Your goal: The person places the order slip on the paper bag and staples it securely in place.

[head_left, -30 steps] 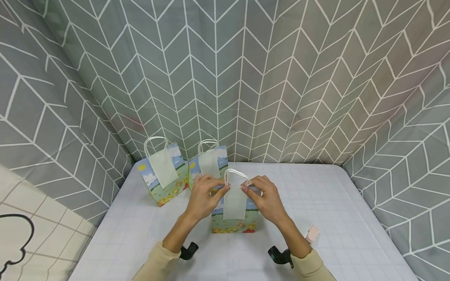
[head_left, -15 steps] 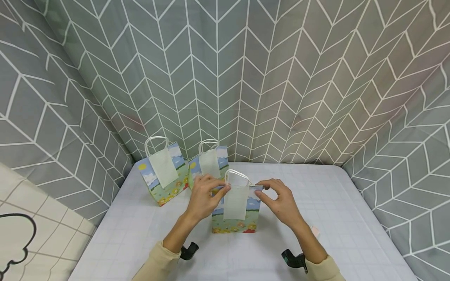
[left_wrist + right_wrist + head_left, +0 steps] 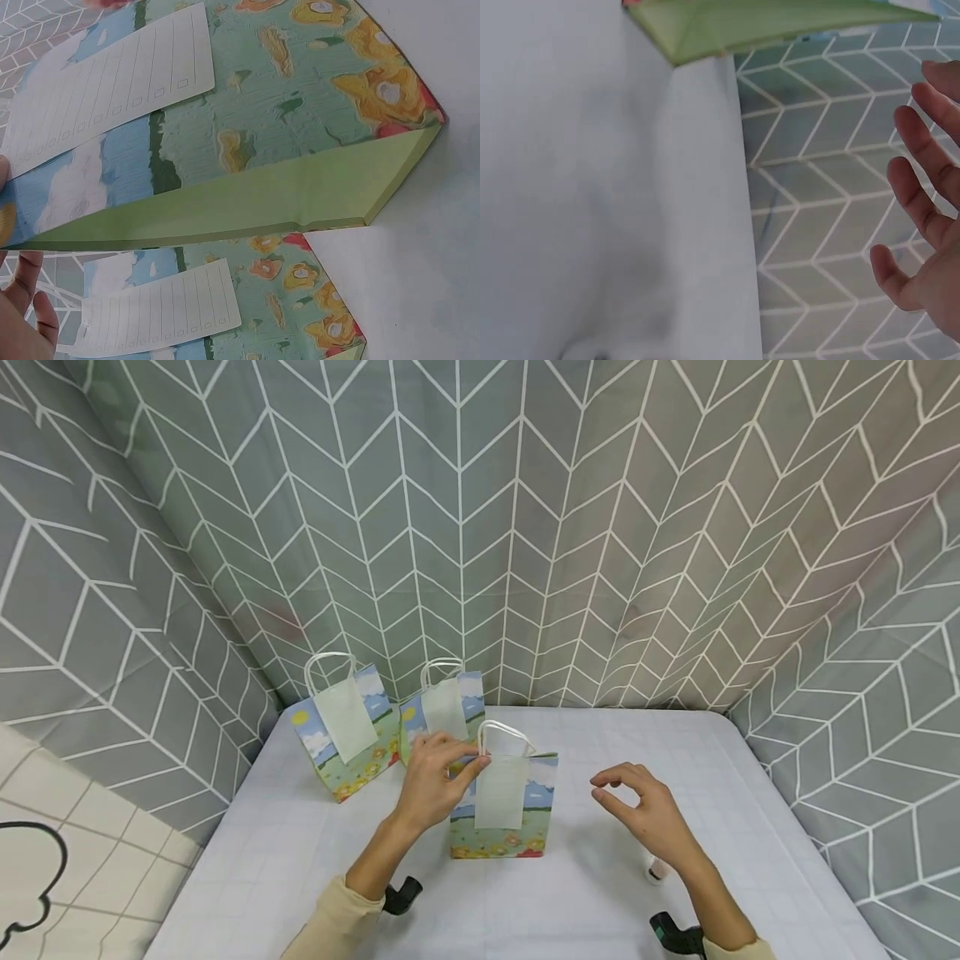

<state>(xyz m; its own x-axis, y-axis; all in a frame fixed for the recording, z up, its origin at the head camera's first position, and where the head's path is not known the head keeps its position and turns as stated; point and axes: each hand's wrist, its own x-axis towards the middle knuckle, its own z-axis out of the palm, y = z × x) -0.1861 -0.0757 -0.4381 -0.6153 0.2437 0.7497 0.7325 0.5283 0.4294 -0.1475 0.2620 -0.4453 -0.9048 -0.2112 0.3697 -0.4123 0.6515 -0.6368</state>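
Note:
A small paper gift bag (image 3: 500, 843) with a painted flower meadow and sky stands upright in front of me, its white twisted handles raised. My left hand (image 3: 435, 779) pinches its top edge at the left between thumb and fingers. A white card (image 3: 120, 82) with ruled lines and small boxes lies flat against the bag's front in the left wrist view. My right hand (image 3: 648, 810) is in the air to the right of the bag, fingers loosely bent, holding nothing. In the right wrist view, its spread fingers (image 3: 922, 157) are apart from the bag's green side (image 3: 780, 26).
Two matching bags, a tilted one (image 3: 352, 727) at far left and another (image 3: 446, 702) behind my left hand, stand toward the back of the white-covered table (image 3: 637, 735). A small pink-and-white object (image 3: 657, 869) lies beside my right forearm. Patterned curtains (image 3: 517, 527) enclose the table.
My right hand has slid from beside the handles to the bag's right corner, let go and moved away right. The left hand and the bag have stayed in place.

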